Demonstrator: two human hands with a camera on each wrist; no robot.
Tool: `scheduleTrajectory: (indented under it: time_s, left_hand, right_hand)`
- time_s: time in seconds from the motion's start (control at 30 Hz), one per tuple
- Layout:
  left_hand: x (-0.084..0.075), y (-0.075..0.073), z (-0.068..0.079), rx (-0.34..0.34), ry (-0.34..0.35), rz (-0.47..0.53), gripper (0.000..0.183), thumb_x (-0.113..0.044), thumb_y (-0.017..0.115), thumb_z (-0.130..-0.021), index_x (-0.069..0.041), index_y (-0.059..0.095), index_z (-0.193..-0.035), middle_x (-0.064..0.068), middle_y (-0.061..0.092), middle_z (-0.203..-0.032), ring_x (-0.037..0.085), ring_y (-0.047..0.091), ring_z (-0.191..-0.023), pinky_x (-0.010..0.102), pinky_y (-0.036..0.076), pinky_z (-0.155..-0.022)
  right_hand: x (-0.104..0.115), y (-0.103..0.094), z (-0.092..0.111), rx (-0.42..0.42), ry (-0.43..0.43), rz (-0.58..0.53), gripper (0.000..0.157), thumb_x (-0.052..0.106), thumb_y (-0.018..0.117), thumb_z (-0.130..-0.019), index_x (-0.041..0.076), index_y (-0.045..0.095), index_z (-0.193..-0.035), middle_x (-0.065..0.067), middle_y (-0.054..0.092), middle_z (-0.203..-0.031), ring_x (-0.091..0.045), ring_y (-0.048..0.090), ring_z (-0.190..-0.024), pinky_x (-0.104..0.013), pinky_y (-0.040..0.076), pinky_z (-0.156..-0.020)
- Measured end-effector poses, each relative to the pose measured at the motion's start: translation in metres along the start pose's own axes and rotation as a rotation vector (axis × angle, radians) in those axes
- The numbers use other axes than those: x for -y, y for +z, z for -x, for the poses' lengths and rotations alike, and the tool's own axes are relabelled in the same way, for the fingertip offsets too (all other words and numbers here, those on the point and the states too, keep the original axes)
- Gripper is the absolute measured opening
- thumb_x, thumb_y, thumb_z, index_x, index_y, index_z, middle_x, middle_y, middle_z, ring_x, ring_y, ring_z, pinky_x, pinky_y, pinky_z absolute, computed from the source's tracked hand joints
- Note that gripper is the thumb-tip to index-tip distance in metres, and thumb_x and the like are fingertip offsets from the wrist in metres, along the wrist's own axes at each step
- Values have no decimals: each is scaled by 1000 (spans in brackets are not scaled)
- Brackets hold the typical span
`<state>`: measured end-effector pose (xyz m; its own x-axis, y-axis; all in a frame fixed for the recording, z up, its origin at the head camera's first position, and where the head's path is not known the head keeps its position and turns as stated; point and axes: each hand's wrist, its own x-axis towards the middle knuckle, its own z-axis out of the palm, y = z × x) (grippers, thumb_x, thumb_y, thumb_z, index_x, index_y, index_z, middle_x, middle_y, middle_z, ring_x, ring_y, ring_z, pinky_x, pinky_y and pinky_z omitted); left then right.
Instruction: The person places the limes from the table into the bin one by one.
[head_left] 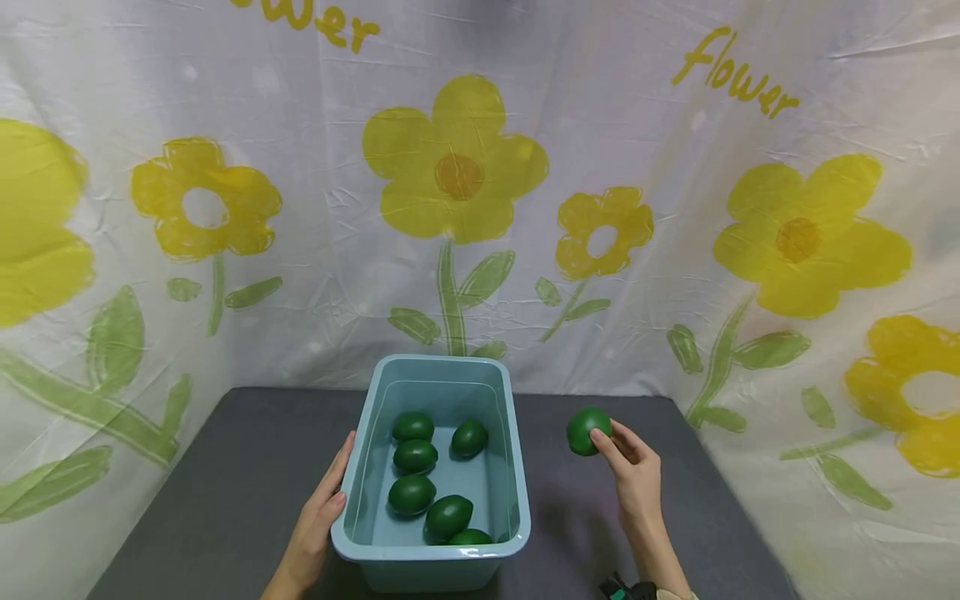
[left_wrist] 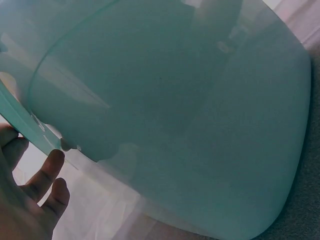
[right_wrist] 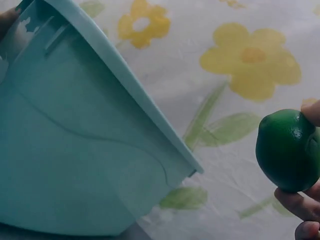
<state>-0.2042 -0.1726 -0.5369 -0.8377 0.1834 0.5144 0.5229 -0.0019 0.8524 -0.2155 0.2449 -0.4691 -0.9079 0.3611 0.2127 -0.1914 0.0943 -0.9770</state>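
Observation:
A light blue plastic bin (head_left: 431,552) stands on the dark table with several dark green limes (head_left: 413,457) lying in it. My left hand (head_left: 311,521) rests against the outside of the bin's left rim, fingers fairly straight. In the left wrist view, the fingertips (left_wrist: 56,159) of that hand touch the bin wall (left_wrist: 175,100) just below the rim. Right of the bin, above the table, my right hand (head_left: 637,475) pinches another lime (head_left: 588,431) between thumb and fingers. The right wrist view shows this lime (right_wrist: 285,150) apart from the bin's rim (right_wrist: 135,95).
The grey table (head_left: 225,508) extends on both sides of the bin. A white curtain (head_left: 322,275) with yellow flowers hangs behind and on both sides. A dark strap (head_left: 630,590) with a green part sits at my right wrist.

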Motion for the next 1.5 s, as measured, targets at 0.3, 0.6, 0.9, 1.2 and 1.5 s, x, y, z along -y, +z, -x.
scheduleTrajectory:
  time_s: [0.3,0.6,0.9,1.2,1.5]
  left_hand:
    - [2,-1,2,4,7,2,62,-2,27,-108,-7,20,-170,-9,20,-176,-6,21,-156,8,23,-113]
    - [4,-5,-2,5,87,-16,62,3,28,-105,0,22,-168,-5,23,-176,-2,23,-157,10,23,-114]
    - [5,-4,-2,15,111,1,63,5,27,-105,3,22,-167,-5,23,-176,-1,22,-158,10,22,-115]
    - [4,-3,-2,1,83,-15,63,2,28,-105,0,22,-168,-6,23,-176,-2,22,-157,10,22,-115]
    - [2,-1,-1,-2,34,-5,62,-1,27,-107,-4,22,-169,-10,22,-176,-5,21,-156,9,22,-114]
  right_hand:
    - [12,23,-5,41,-60,-51,38,9,75,-98,-7,69,-133,12,79,-98,-7,73,-95,-23,51,-95]
    - [24,50,-12,60,-90,-106,38,7,75,-97,-7,69,-131,11,79,-99,-8,73,-96,-26,50,-97]
    - [31,71,-18,110,-101,-102,39,8,77,-95,-4,71,-131,9,79,-98,-8,74,-92,-25,54,-94]
    - [37,83,-24,215,-130,-22,36,11,79,-94,0,74,-128,4,80,-99,-10,73,-91,-29,57,-88]
    - [30,95,-28,336,-95,149,41,19,83,-93,6,75,-130,-11,79,-114,-15,74,-97,-31,58,-87]
